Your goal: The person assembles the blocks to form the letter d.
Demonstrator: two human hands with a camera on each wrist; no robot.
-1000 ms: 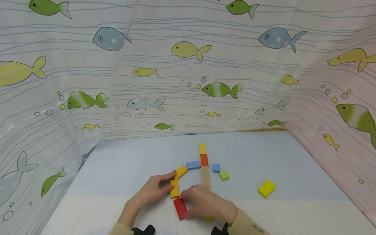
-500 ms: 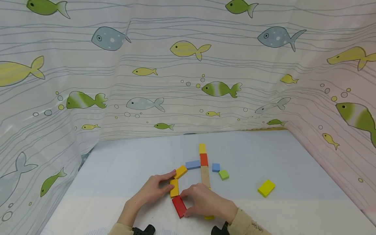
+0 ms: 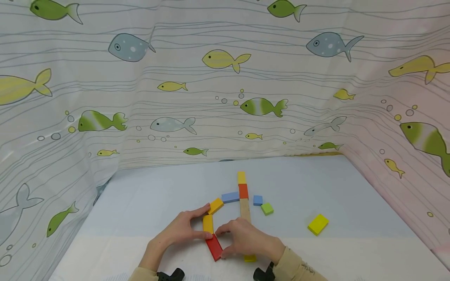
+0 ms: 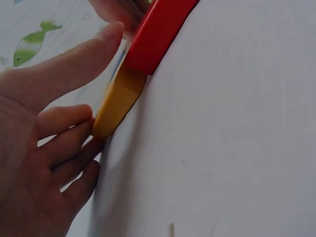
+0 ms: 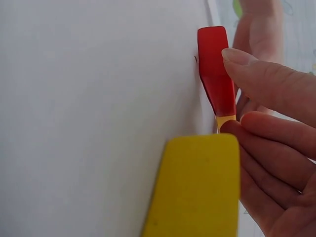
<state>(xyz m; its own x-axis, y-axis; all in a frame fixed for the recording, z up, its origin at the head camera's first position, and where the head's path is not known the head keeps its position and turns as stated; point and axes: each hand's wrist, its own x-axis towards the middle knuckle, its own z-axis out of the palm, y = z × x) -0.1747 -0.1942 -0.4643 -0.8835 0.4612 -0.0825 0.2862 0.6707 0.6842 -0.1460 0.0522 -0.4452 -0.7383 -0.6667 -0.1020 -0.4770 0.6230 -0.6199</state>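
In the head view my right hand (image 3: pixel 244 239) holds a red block (image 3: pixel 214 247) between thumb and fingers; the right wrist view has the thumb (image 5: pixel 256 69) on the block's near end. My left hand (image 3: pixel 181 229) spans a yellow-orange block (image 3: pixel 208 224), its index finger by the corner of a second yellow-orange block (image 3: pixel 216 205). Its thumb lies over where the red block meets the first one. From the left wrist, the fingertips touch the yellow-orange block (image 4: pixel 118 101). Those blocks form a curve with a blue block (image 3: pixel 230 197), which meets a straight column.
The column has a yellow block (image 3: pixel 241 177), a red-orange block (image 3: pixel 243 191) and a bare wood block (image 3: pixel 245 208); a yellow block (image 3: pixel 250 258) shows below my right hand. To the right lie a blue cube (image 3: pixel 258 200), a green block (image 3: pixel 267 208) and a yellow block (image 3: pixel 318 224).
The red block has shifted slightly up and left until it touches the yellow-orange block. My left thumb has slid down from that block to the joint with the red one.
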